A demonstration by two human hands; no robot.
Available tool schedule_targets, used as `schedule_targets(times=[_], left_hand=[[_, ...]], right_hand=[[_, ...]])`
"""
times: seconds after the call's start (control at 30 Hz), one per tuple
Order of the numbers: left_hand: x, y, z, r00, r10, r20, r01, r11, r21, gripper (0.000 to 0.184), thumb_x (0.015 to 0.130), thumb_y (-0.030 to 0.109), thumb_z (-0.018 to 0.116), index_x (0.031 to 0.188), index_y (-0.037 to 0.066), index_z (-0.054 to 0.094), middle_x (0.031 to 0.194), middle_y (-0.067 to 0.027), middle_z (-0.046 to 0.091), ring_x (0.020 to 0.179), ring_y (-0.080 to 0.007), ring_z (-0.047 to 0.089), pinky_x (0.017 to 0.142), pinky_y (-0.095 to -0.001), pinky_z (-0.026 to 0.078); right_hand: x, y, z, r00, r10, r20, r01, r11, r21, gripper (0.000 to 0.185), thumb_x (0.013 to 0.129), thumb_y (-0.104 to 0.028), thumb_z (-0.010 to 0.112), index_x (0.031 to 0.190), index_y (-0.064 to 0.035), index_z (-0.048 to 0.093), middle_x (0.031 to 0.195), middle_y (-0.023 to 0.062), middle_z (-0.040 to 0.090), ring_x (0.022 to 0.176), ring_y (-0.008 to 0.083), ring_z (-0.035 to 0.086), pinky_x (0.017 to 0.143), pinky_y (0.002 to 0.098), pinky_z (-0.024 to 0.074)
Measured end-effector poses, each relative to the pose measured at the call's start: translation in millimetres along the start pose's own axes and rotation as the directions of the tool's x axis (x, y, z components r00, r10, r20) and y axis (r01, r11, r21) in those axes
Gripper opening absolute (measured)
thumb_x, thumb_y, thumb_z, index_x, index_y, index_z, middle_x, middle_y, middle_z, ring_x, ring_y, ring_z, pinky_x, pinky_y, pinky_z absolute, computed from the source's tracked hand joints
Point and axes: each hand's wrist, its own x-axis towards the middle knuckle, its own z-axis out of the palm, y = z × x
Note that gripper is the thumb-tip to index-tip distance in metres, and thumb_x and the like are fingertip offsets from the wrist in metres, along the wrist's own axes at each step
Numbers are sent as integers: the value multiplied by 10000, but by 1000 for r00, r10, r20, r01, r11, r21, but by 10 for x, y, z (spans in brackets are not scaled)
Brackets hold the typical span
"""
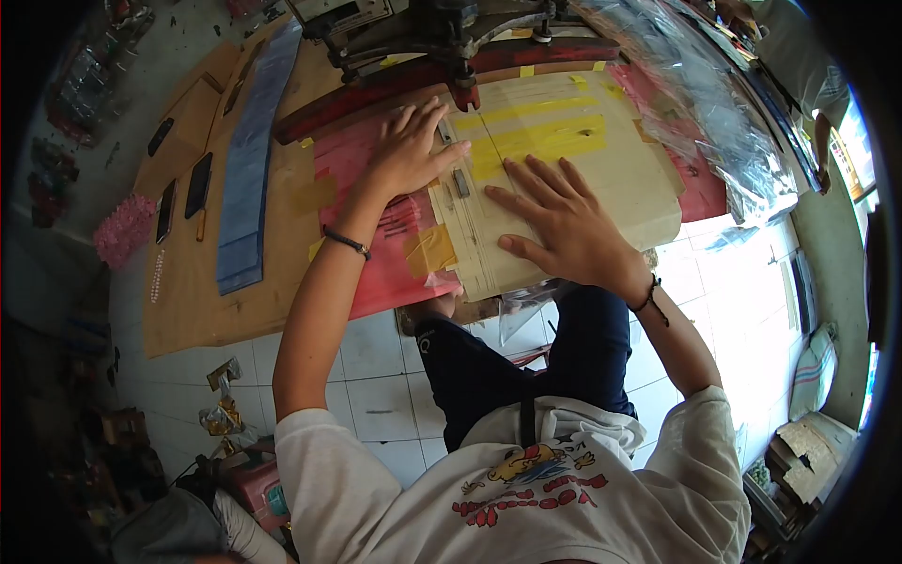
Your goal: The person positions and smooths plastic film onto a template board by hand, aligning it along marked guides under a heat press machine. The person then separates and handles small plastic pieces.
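Observation:
My left hand (pixel 413 150) rests on the work surface with its fingers stretched out, over the pink-red sheet (pixel 366 273) near its border with a beige sheet. My right hand (pixel 564 221) lies spread and flat on that beige sheet (pixel 620 197), which carries strips of yellow tape (pixel 554 141). Between the hands sits a small dark rectangular piece (pixel 460 183); a similar one (pixel 444 134) lies by my left fingertips. Just beyond the hands is a red curved bar (pixel 376 91) of a machine, its pointed tip (pixel 465 98) above the sheet.
A blue strip (pixel 249 179) lies along the table's left part. Farther left are phones (pixel 198 185), a pink bundle (pixel 125 228) and brown cardboard (pixel 188 122). Clear plastic film (pixel 723 141) covers the right side. A white sack (pixel 813 371) leans against the wall.

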Motion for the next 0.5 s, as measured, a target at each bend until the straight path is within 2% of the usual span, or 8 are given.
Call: schedule_targets(times=[0.17, 0.27, 0.37, 0.4, 0.5], left_hand=[[-14, 22, -29, 1000, -12, 5, 12, 1000, -15, 880, 958, 686, 526, 1539, 31, 426, 1647, -131, 375, 1504, -330, 330, 1224, -540, 241], [-22, 51, -39, 999, 6, -44, -6, 1000, 4, 840, 962, 636, 565, 1511, 10, 455, 1621, -175, 398, 1474, -352, 372, 1217, -504, 282], [-27, 104, -86, 995, 27, -95, -41, 988, -149, 780, 957, 565, 620, 1457, -24, 509, 1533, -252, 472, 1427, -389, 431, 1200, -491, 329], [-60, 145, -65, 968, 105, -229, -96, 994, 50, 678, 957, 476, 655, 1370, -56, 578, 1338, -293, 601, 1244, -433, 597, 1076, -492, 479], [-101, 425, -350, 998, -57, -39, 58, 998, 28, 594, 963, 443, 650, 1315, -35, 626, 1174, -262, 674, 1039, -437, 696, 907, -499, 575]], right_hand=[[-2, 6, 11, 1000, -19, -22, 19, 1000, -12, 587, 1018, -561, 513, 1488, -213, 560, 1573, 178, 465, 1495, 363, 378, 1244, 580, 217], [-19, 92, -72, 996, -87, -26, 89, 992, 85, 539, 1003, -506, 579, 1437, -187, 602, 1542, 169, 501, 1459, 350, 427, 1229, 564, 254], [-95, 209, -174, 998, -52, -35, 56, 987, 148, 477, 984, -439, 644, 1372, -163, 645, 1500, 161, 545, 1420, 338, 470, 1213, 536, 291], [-110, 236, -185, 997, -63, -47, 70, 983, 167, 452, 983, -422, 651, 1350, -159, 660, 1487, 160, 558, 1412, 338, 478, 1210, 527, 299], [-89, 352, -202, 994, -84, -68, 99, 964, 246, 379, 986, -375, 661, 1280, -141, 701, 1445, 159, 594, 1381, 339, 506, 1196, 507, 328]])
